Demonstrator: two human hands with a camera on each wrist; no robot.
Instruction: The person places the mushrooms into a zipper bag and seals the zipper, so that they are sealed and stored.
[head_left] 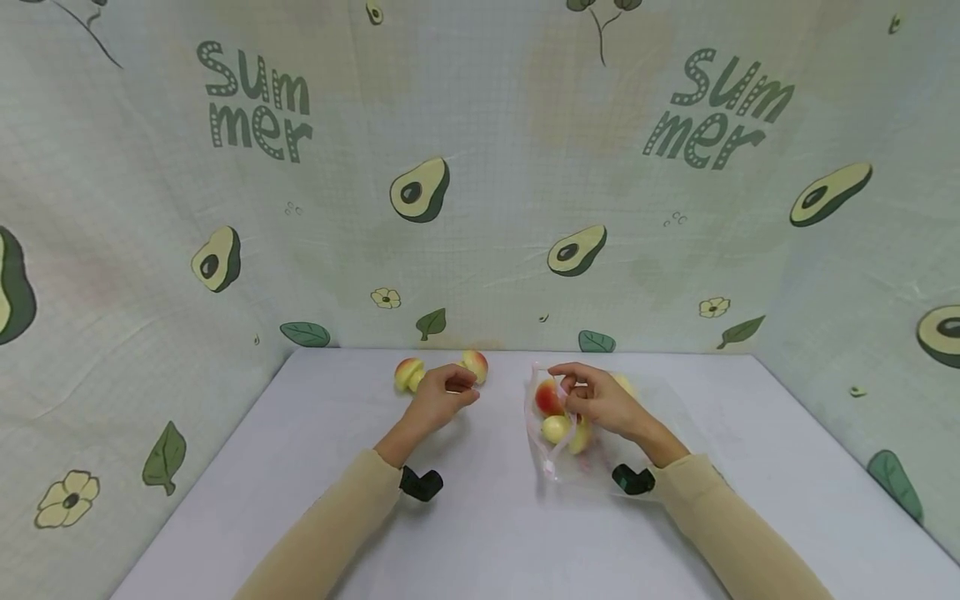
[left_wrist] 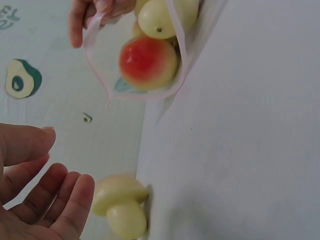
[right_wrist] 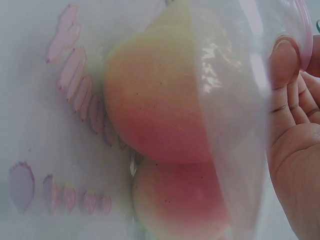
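Note:
My right hand (head_left: 600, 402) pinches the pink rim of a clear plastic bag (right_wrist: 235, 130) between thumb and finger, and its mouth faces left. Inside lie several fruits, among them a red-and-yellow round one (left_wrist: 148, 62) and a pale yellow one (head_left: 556, 429). Blush-coloured fruit (right_wrist: 155, 95) shows through the plastic in the right wrist view. My left hand (head_left: 442, 398) hovers left of the bag with fingers loosely bent and nothing between them. Behind it are a toy mushroom (head_left: 408, 374) with a yellow stem and reddish cap, and a second red-and-yellow piece (head_left: 476, 365), partly hidden by the hand.
A white table (head_left: 480, 533) spreads under both hands. Behind it and at the sides hangs a pale cloth (head_left: 495, 283) printed with avocados, leaves and lettering. Its lower edge meets the back of the table close to the mushroom.

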